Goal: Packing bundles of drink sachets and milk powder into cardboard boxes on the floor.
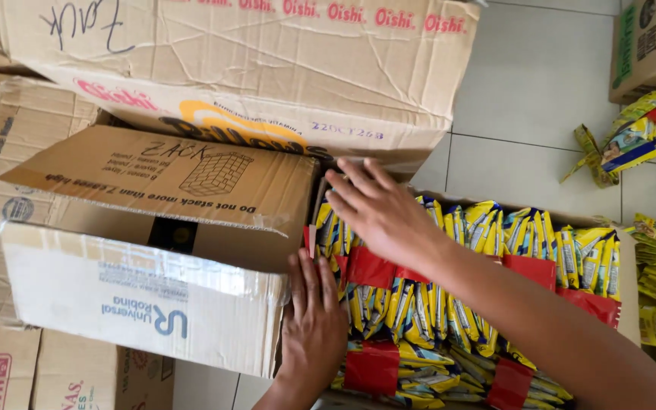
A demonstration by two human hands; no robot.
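Note:
An open cardboard box (628,281) at lower right is packed with several yellow, blue and red snack packets (495,235) standing on edge in rows. My right hand (377,209) lies flat, fingers spread, on the upper left packets near the box's far corner. My left hand (313,319) rests open against the left end of the packets, beside the neighbouring carton. Neither hand grips anything.
A brown carton with open flaps (153,250) sits to the left, a large crumpled carton (267,68) behind it. More cartons (9,372) lie at lower left. Loose yellow packets (639,137) lie on the white tiled floor (533,106) at right.

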